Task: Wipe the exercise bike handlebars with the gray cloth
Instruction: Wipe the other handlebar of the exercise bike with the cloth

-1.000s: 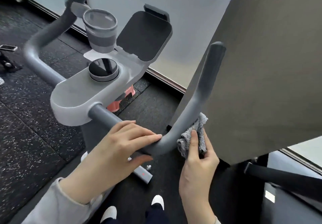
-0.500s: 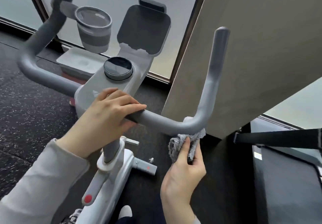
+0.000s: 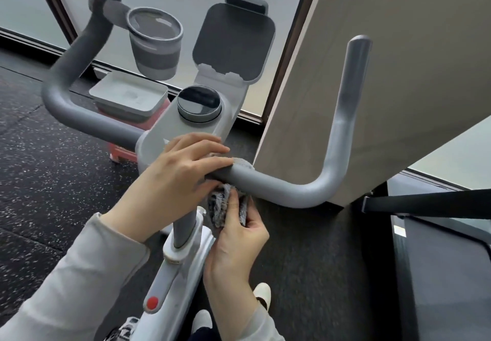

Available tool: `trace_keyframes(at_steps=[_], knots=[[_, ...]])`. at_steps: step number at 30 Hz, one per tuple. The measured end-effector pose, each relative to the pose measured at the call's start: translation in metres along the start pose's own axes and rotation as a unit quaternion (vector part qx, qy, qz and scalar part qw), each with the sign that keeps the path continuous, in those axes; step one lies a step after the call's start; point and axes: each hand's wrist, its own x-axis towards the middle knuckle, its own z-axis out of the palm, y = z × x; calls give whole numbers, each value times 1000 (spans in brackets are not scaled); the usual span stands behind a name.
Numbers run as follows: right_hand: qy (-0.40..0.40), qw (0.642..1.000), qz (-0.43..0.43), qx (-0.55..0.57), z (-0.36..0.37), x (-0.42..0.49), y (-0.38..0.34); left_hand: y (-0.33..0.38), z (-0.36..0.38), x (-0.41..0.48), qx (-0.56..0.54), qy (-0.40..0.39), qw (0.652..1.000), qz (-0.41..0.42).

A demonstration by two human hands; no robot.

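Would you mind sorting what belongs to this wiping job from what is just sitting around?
In the job: handlebar, cloth, left hand, right hand.
Lying about: cup, tablet holder, tray, dial.

console dial (image 3: 199, 100): dark, blank, no digits showing
tablet holder (image 3: 233, 42): plain dark pad, no lettering
console housing (image 3: 170, 138): small pale triangle mark beside the hand, not readable as a logo
cup holder (image 3: 155, 43): no label
red button on the post (image 3: 152, 302): plain red, no symbol
gray cloth (image 3: 221, 205): no tag visible
readable text overall: none
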Motion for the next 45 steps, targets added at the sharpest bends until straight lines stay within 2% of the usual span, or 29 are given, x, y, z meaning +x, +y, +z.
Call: trace_keyframes(at_steps=[6, 11, 15, 18, 20, 23, 25, 27, 29, 31, 35, 37, 45], knots=[[-38, 998, 45, -1, 15, -5, 7, -10, -7, -7, 14, 15, 1000, -11], [-112, 992, 53, -28, -21, -1, -6, -1, -6, -6, 43, 29, 998, -43], [-126, 982, -53, -134, -74, -8, -38, 4, -4, -4, 56, 40, 996, -62], [-163, 949, -185, -195, -85, -9, -80, 3, -2, -5, 54, 47, 995, -73], [-187, 919, -266, -225, -73, 3, -110, 1, 1, -6, 57, 49, 994, -73], [-249, 854, -305, -341, -31, 27, -141, 2, -1, -11, 52, 55, 994, -83], [-300, 791, -276, -457, 7, 48, -145, 1, 0, -8, 41, 44, 994, -88], [-367, 696, -218, -577, 37, 61, -139, 1, -1, -8, 35, 30, 995, -91], [-414, 625, -154, -643, 53, 69, -131, 0, -2, -10, 32, 26, 995, -94], [-440, 592, -130, -662, 58, 76, -129, 0, -3, -10, 29, 28, 994, -98], [-492, 587, -100, -635, 55, 83, -136, 1, -3, -8, 32, 23, 994, -99], [-503, 564, -99, -647, 55, 85, -141, 2, -3, -8, 33, 15, 994, -99], [-476, 367, -124, -789, 44, 96, -181, 12, 1, 4, 38, 15, 994, -104]])
